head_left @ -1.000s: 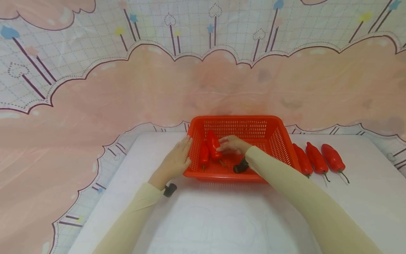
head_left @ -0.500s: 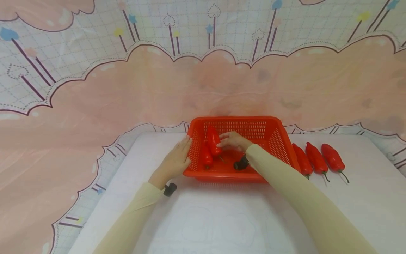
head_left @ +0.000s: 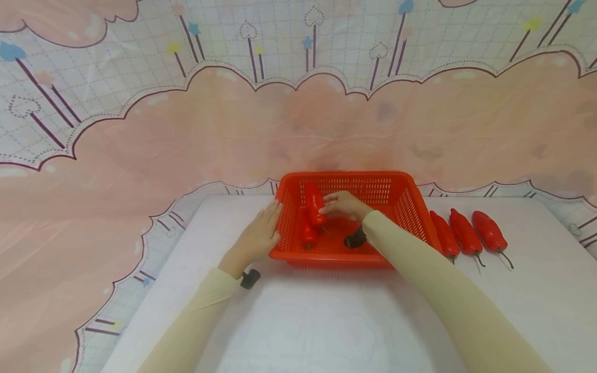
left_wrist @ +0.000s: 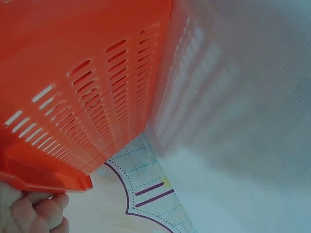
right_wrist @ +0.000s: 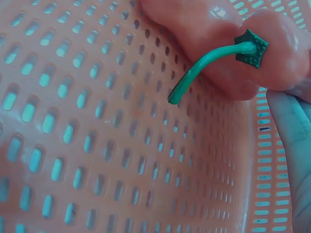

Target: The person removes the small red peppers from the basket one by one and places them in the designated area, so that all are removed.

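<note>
Inside the slotted basket (head_left: 336,257), one hand (head_left: 344,204) apparently pinches a glossy pepper (head_left: 314,202).

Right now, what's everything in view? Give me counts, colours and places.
backdrop: one, pink and white, background
table: one, white, before backdrop
basket: one, red, on table
held pepper: one, red, inside basket
second pepper: one, red, basket's left part
loose peppers: three, red, right of basket
wrist devices: two, black, one per wrist
sleeves: two, cream, both arms
left hand: one, bare, at basket's left rim
right hand: one, bare, holding held pepper
</note>
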The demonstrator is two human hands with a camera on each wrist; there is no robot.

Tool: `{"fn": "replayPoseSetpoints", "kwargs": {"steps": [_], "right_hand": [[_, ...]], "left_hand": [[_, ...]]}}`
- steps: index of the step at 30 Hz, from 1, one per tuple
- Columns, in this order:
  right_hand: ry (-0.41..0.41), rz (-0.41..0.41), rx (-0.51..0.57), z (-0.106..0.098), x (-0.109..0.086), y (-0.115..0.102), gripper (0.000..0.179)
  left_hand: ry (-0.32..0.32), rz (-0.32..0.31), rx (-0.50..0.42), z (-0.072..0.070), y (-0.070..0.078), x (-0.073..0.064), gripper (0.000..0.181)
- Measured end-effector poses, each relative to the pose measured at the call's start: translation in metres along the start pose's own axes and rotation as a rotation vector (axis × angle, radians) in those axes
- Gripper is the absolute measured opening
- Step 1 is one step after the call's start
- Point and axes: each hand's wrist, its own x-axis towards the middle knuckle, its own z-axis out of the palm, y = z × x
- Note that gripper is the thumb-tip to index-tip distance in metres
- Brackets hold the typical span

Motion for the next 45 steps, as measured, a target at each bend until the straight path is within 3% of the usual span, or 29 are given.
{"fn": "replayPoseSetpoints", "kwargs": {"steps": [24, 45], "right_hand": [[0.042, -0.043, 0.077, -0.010, -0.006, -0.011, 0.059], [0.075, -0.050, 0.045, -0.030, -0.032, -0.022, 0.061]], "left_hand": [[-0.001, -0.005, -0.005, 0.000, 0.001, 0.001, 0.067], [-0.005, -0.008, -0.010, 0.000, 0.000, 0.002, 0.068]]}}
